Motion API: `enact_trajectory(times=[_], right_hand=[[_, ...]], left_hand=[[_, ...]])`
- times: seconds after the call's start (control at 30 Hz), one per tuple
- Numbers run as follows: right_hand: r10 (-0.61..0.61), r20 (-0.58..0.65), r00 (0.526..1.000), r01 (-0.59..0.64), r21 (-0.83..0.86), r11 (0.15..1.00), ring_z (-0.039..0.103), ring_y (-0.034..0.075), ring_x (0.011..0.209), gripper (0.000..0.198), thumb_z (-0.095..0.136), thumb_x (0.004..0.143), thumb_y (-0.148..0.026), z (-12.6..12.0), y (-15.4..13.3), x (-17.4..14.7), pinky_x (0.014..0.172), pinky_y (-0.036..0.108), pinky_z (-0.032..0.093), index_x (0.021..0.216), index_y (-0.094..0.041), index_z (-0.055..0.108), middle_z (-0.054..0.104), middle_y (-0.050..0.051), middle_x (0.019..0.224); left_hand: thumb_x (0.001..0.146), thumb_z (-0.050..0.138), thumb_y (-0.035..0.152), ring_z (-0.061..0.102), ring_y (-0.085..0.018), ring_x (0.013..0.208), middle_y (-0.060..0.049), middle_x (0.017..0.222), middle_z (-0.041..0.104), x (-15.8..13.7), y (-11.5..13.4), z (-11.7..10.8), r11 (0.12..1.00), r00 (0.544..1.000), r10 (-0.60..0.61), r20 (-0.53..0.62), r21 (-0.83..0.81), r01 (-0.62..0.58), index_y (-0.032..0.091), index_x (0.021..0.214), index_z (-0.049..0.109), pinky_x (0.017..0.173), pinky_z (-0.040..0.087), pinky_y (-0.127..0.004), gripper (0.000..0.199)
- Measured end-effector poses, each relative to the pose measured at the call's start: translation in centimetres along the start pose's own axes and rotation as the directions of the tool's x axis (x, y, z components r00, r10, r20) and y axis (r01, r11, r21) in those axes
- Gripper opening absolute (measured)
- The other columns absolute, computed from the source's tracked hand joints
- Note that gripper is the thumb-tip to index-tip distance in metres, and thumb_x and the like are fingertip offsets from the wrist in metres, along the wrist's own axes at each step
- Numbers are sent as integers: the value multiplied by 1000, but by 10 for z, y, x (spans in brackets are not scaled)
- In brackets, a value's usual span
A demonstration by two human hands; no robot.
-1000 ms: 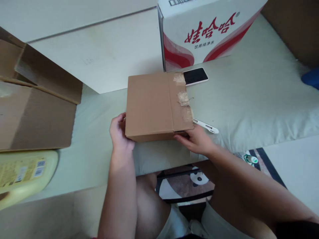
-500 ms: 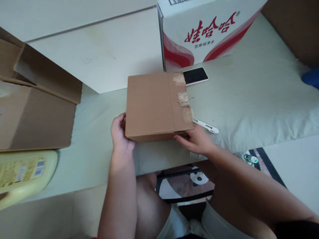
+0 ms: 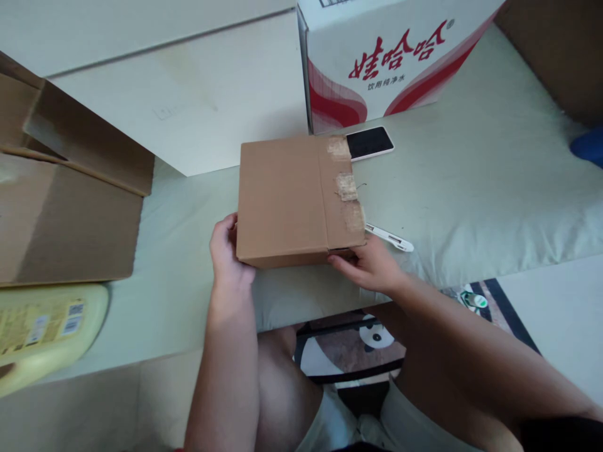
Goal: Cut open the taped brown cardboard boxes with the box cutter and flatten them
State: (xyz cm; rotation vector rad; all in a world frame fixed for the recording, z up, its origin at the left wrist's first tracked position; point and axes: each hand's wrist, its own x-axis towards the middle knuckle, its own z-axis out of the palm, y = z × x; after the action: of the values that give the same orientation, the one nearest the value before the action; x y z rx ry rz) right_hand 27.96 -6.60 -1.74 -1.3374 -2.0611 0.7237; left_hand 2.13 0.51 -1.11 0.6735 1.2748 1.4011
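Observation:
A brown cardboard box (image 3: pixel 282 198) is between my two hands, with rough torn patches along its right edge. My left hand (image 3: pixel 230 254) grips its near left corner, the fingertips partly hidden behind the side. At the near right corner, my right hand (image 3: pixel 370 263) holds the box with the thumb on the front face and the other fingers underneath or behind, out of sight. A white utility knife (image 3: pixel 390 238) lies just beyond my right hand on the pale green cloth (image 3: pixel 471 188). Past the box's far right corner lies a phone (image 3: pixel 370 143) with a dark screen.
Behind stands a white carton with red lettering (image 3: pixel 396 69), beside a large white cabinet-like block (image 3: pixel 211 94). Brown cartons (image 3: pixel 85 220) and a yellow jug (image 3: pixel 51 326) are on the left. A blue object (image 3: pixel 588 147) shows at the right edge.

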Motion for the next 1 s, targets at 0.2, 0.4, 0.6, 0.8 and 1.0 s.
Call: enact_trajectory(times=[0.2, 0.4, 0.6, 0.8, 1.0], right_hand=[[-3, -12, 1000, 3, 7, 1000, 73, 22, 73, 21, 63, 94, -35, 1, 0, -1, 66, 30, 50, 95, -21, 79, 79, 8, 79], [19, 2, 1000, -19, -5, 1000, 72, 22, 71, 23, 63, 93, -37, 3, 0, 0, 64, 30, 49, 93, -21, 80, 77, 7, 73], [27, 7, 1000, -28, 24, 999, 72, 22, 70, 23, 61, 93, -36, 3, -1, 0, 65, 31, 50, 89, -20, 79, 76, 7, 72], [43, 21, 999, -44, 32, 999, 70, 22, 69, 26, 60, 93, -37, 3, -2, 1, 65, 32, 50, 84, -19, 76, 73, 7, 68], [48, 18, 999, -48, 50, 998, 70, 21, 67, 25, 60, 93, -37, 4, -1, 0, 63, 30, 49, 87, -19, 76, 74, 7, 69]], left_hand=[[76, 70, 49, 74, -26, 91, -6, 84, 75, -2, -1, 2, 1000, 999, 2, -36, -17, -2, 20, 81, 68, 76, 57, -34, 29], [77, 72, 48, 72, -22, 76, -4, 76, 72, 0, -2, 1, 1000, 1000, -12, -28, -11, 12, 20, 76, 67, 68, 56, -32, 28], [74, 72, 40, 65, -16, 65, -2, 72, 70, -5, 2, 9, 997, 994, -49, -98, -69, 43, 20, 72, 66, 59, 53, -27, 21], [73, 71, 37, 63, -14, 63, 1, 68, 66, -6, 2, 12, 997, 992, -30, -120, -69, 22, 21, 72, 63, 59, 50, -26, 19], [77, 71, 42, 68, -18, 71, -2, 74, 70, -2, -1, 5, 999, 996, -20, -89, -36, 17, 20, 75, 65, 64, 52, -28, 23]])
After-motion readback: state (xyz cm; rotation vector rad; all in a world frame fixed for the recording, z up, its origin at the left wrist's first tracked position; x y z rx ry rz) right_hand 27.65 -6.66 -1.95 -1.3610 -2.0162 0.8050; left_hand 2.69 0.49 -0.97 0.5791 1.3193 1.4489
